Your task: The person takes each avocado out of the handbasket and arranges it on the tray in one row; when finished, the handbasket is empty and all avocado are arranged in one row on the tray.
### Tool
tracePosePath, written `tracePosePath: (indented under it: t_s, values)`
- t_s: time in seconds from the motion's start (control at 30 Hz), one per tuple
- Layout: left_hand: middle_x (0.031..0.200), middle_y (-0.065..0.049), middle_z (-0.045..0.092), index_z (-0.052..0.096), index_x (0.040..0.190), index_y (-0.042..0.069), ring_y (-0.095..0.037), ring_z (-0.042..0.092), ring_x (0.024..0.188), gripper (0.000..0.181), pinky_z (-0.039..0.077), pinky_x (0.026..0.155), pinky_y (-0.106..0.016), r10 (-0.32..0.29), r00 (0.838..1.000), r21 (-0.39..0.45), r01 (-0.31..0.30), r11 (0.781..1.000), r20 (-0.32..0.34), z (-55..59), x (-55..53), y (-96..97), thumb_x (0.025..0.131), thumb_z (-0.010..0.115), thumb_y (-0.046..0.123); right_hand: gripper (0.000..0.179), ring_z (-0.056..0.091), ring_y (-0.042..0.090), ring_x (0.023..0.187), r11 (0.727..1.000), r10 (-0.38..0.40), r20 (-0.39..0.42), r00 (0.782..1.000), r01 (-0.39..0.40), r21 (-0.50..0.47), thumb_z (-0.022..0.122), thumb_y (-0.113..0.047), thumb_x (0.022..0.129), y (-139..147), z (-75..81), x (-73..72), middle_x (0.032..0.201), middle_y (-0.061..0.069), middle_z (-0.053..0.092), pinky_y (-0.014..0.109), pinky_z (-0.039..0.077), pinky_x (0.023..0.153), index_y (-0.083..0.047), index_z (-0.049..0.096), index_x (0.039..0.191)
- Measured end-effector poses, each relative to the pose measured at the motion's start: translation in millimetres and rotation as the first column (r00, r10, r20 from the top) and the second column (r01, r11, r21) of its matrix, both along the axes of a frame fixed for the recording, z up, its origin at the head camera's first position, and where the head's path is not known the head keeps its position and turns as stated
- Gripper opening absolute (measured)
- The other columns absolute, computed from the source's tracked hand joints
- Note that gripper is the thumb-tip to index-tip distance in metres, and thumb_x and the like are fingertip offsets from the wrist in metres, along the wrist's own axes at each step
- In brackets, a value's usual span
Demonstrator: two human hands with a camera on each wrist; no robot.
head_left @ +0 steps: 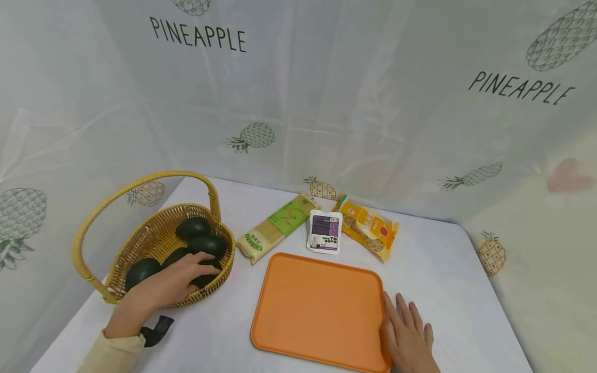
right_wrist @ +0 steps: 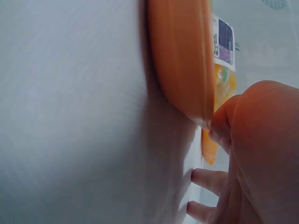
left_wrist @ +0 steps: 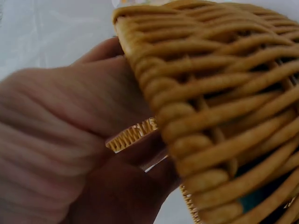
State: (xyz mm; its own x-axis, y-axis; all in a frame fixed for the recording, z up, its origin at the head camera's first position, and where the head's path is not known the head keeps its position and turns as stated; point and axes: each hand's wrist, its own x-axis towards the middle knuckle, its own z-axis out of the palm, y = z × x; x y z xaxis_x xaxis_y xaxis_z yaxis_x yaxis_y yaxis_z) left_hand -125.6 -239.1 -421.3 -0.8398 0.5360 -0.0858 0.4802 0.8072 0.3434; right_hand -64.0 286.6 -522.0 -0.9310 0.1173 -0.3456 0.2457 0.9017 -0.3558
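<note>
My left hand (head_left: 174, 280) reaches over the near rim of a yellow wicker basket (head_left: 224, 274). Its fingers curve round a dark green avocado (head_left: 204, 280) in the basket's near right part. The basket wall (left_wrist: 210, 102) hides most of that grasp in the left wrist view. Several more avocados (head_left: 142, 272) lie in the basket. On the right, my right hand (head_left: 408, 334) lies with fingers extended along the right edge of an orange tray (head_left: 322, 311). The right wrist view shows the thumb side against the tray's rim (right_wrist: 187, 60) and fingertips down on the white cloth.
Behind the tray lie a green-labelled noodle pack (head_left: 277, 228), a white and purple sachet (head_left: 324, 232) and an orange-yellow food bag (head_left: 368, 225). The basket's tall handle (head_left: 140, 181) arches above its far side. A pineapple-print curtain (head_left: 326, 103) hangs behind the table.
</note>
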Motion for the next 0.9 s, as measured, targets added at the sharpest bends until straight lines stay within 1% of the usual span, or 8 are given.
tracePosePath:
  t_s: [0.17,0.27,0.37,0.43,0.57,0.63,0.73,0.9]
  values:
    - [0.162,-0.023,0.049,0.066,0.147,0.01,-0.054,0.053,0.141,0.07,0.06,0.099,-0.058,-0.037,0.995,-0.026,0.04,0.999,0.097,3.8,-5.5,-3.0,0.082,0.086,-0.008,0.062,-0.003,0.058,0.161,1.0,0.005,0.0,1.0,-0.005,-0.013,0.03,-0.047,0.116,1.0,0.1,-0.3,0.179,0.025,0.008,0.088,-0.006,0.116,-0.026,0.019,0.173]
    - [0.168,-0.021,0.044,0.061,0.152,0.01,-0.054,0.049,0.143,0.078,0.062,0.094,-0.052,-0.044,0.987,-0.052,0.052,0.997,0.153,7.5,-7.5,-4.7,0.081,0.087,-0.006,0.061,-0.002,0.058,0.16,0.999,0.014,-0.003,1.0,-0.014,-0.029,0.029,-0.048,0.116,1.6,1.5,-0.3,0.178,0.026,0.01,0.089,-0.005,0.115,-0.027,0.019,0.173]
    - [0.169,-0.018,0.043,0.057,0.155,0.01,-0.053,0.05,0.143,0.083,0.064,0.09,-0.047,-0.044,0.984,-0.083,0.059,0.995,0.172,10.0,-9.8,-4.3,0.08,0.088,-0.007,0.061,0.0,0.058,0.16,0.999,0.023,-0.008,1.0,-0.024,-0.036,0.029,-0.048,0.117,2.4,4.2,-0.6,0.177,0.027,0.011,0.09,-0.004,0.114,-0.027,0.02,0.173]
    - [0.169,-0.019,0.042,0.056,0.156,0.011,-0.055,0.05,0.143,0.085,0.064,0.09,-0.048,-0.038,0.984,-0.099,0.056,0.993,0.176,11.0,-11.7,-3.5,0.08,0.087,-0.008,0.061,0.001,0.058,0.159,0.999,0.028,-0.017,0.999,-0.029,-0.034,0.03,-0.048,0.117,3.5,4.8,-0.3,0.177,0.028,0.013,0.091,-0.003,0.113,-0.026,0.022,0.173]
    - [0.167,-0.022,0.044,0.055,0.157,0.01,-0.058,0.051,0.141,0.088,0.06,0.097,-0.058,-0.043,0.987,-0.112,0.061,0.992,0.156,10.0,-16.4,-4.0,0.078,0.09,-0.005,0.061,0.002,0.058,0.159,0.999,0.034,-0.027,0.999,-0.034,-0.022,0.03,-0.047,0.117,3.8,4.6,0.4,0.176,0.028,0.014,0.091,-0.002,0.113,-0.025,0.023,0.173]
    - [0.164,-0.023,0.047,0.055,0.157,0.009,-0.055,0.055,0.138,0.09,0.06,0.097,-0.059,-0.066,0.991,-0.118,0.08,0.99,0.121,6.8,-18.2,-5.7,0.076,0.093,0.0,0.06,0.002,0.058,0.159,0.999,0.033,-0.032,0.999,-0.034,-0.027,0.031,-0.045,0.117,3.1,4.9,1.2,0.177,0.028,0.014,0.092,-0.003,0.113,-0.024,0.023,0.173]
    - [0.158,-0.023,0.051,0.055,0.156,0.007,-0.047,0.063,0.132,0.093,0.063,0.093,-0.053,-0.098,0.993,-0.096,0.103,0.99,0.061,-1.3,-20.6,-10.2,0.074,0.098,0.01,0.059,0.0,0.058,0.16,0.999,0.033,-0.033,0.999,-0.034,-0.041,0.031,-0.044,0.117,2.7,5.6,2.5,0.177,0.027,0.014,0.091,-0.004,0.113,-0.024,0.023,0.173]
    - [0.152,-0.024,0.05,0.055,0.156,0.009,-0.044,0.065,0.126,0.093,0.064,0.087,-0.046,-0.118,0.993,0.017,0.118,0.993,0.004,-14.5,-24.8,-19.7,0.074,0.099,0.017,0.06,0.002,0.058,0.16,0.998,0.036,-0.043,0.998,-0.038,-0.048,0.031,-0.045,0.117,2.5,6.4,2.8,0.177,0.027,0.015,0.092,-0.005,0.113,-0.024,0.023,0.172]
